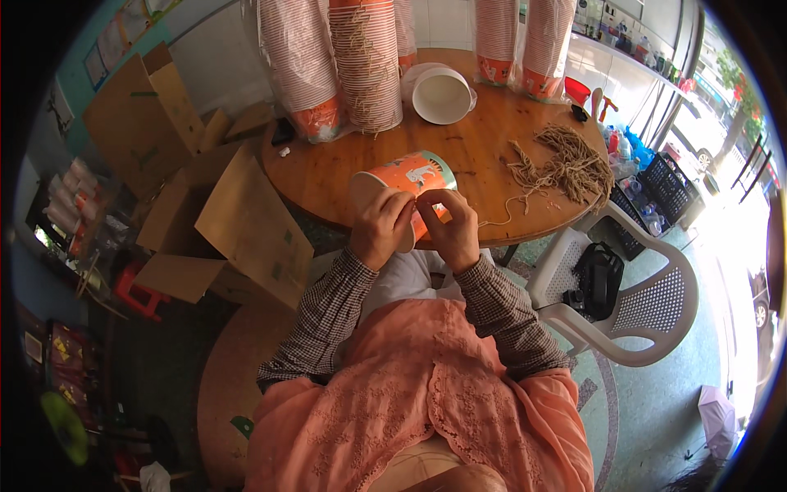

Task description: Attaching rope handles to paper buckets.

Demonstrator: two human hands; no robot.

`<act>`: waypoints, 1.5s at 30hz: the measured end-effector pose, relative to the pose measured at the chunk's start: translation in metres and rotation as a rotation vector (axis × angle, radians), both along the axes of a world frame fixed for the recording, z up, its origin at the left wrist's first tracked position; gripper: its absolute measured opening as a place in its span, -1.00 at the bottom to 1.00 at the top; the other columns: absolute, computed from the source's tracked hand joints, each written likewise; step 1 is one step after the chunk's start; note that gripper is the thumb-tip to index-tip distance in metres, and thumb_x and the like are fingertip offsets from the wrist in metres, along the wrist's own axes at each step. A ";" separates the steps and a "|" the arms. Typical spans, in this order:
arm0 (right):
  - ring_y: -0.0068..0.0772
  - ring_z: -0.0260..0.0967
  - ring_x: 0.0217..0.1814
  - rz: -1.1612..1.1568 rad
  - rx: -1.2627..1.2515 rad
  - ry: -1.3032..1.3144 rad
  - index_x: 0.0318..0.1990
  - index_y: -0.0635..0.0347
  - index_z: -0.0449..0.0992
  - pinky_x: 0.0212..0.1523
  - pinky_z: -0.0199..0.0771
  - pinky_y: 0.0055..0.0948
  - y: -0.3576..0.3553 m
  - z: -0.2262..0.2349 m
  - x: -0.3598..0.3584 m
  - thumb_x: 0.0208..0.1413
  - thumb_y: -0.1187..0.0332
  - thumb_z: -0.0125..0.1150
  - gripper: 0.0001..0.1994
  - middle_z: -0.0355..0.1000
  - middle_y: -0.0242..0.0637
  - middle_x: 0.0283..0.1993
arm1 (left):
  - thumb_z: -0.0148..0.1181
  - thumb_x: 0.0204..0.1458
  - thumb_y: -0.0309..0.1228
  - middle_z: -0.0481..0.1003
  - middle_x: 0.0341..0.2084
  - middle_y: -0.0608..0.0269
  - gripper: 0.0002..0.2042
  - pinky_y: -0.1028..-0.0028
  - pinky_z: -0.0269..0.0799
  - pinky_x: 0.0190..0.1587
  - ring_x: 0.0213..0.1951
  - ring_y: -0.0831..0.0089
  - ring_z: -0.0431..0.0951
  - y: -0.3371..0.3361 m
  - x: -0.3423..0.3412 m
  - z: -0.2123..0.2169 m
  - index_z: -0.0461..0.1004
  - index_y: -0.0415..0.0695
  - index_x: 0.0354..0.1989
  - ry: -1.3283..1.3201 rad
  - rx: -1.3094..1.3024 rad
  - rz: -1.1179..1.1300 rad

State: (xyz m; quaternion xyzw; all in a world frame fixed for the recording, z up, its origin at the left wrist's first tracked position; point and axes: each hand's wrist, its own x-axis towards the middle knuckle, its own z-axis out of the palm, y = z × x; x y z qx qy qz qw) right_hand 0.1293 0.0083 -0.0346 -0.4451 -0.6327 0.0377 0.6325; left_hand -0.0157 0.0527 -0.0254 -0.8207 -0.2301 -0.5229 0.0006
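An orange paper bucket [406, 174] with a white animal print and a green band lies tilted on its side at the near table edge. Both hands meet over its near side. My left hand [381, 225] is closed, thumb and fingertips pinched together against the bucket. Close beside it, my right hand [453, 225] is pinched too, its fingertips almost touching the left ones. Whatever sits between the fingertips is too small to make out. From a tangled heap of brown twine [570, 164] on the right of the table, a loose strand trails toward my right hand.
Tall stacks of nested buckets [365, 70] in plastic wrap stand along the far side of the round wooden table [492, 135]. A white bucket [443, 96] lies there on its side. Open cardboard boxes [254, 221] are at left, a plastic armchair [656, 303] with a black bag at right.
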 end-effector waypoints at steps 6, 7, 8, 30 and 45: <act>-0.16 0.43 -0.21 0.021 -0.017 0.050 -0.31 0.23 0.49 -0.13 0.40 -0.31 0.000 0.002 -0.001 -0.04 0.51 0.22 -0.89 0.50 -0.22 -0.31 | 0.20 0.02 -0.53 0.39 -0.35 0.18 -0.88 0.42 0.44 -0.34 -0.33 0.30 0.49 0.003 -0.003 0.004 0.46 -0.21 -0.26 -0.058 -0.167 -0.133; -0.15 0.43 -0.20 0.021 -0.009 0.058 -0.30 0.24 0.49 -0.13 0.40 -0.31 0.000 0.002 -0.001 -0.03 0.52 0.22 -0.88 0.50 -0.22 -0.31 | 0.18 0.03 -0.54 0.38 -0.35 0.20 -0.90 0.48 0.42 -0.33 -0.34 0.35 0.47 0.004 -0.004 0.005 0.46 -0.22 -0.28 -0.082 -0.265 -0.182; -0.15 0.43 -0.20 0.024 -0.008 0.058 -0.30 0.24 0.49 -0.13 0.40 -0.31 -0.001 0.002 -0.003 -0.03 0.52 0.22 -0.88 0.50 -0.22 -0.31 | 0.18 0.03 -0.54 0.38 -0.35 0.20 -0.90 0.48 0.42 -0.33 -0.34 0.35 0.47 0.006 -0.006 0.006 0.46 -0.22 -0.28 -0.082 -0.264 -0.179; -0.27 0.45 -0.26 0.013 0.056 -0.042 -0.27 0.21 0.52 -0.11 0.39 -0.35 -0.013 0.012 0.001 0.01 0.46 0.28 -0.87 0.52 -0.28 -0.35 | 0.16 0.11 -0.52 0.44 -0.27 0.40 -0.88 0.63 0.35 -0.09 -0.20 0.65 0.45 0.006 -0.012 0.011 0.50 -0.28 -0.21 -0.256 -0.960 -0.583; -0.27 0.45 -0.26 -0.047 0.091 -0.190 -0.33 0.21 0.53 -0.11 0.37 -0.34 -0.008 0.018 0.022 -0.02 0.47 0.25 -0.91 0.53 -0.32 -0.39 | 0.21 0.01 -0.56 0.38 -0.34 0.33 -0.92 0.59 0.37 -0.26 -0.32 0.57 0.43 0.004 0.000 0.013 0.52 -0.27 -0.31 -0.070 -0.569 -0.336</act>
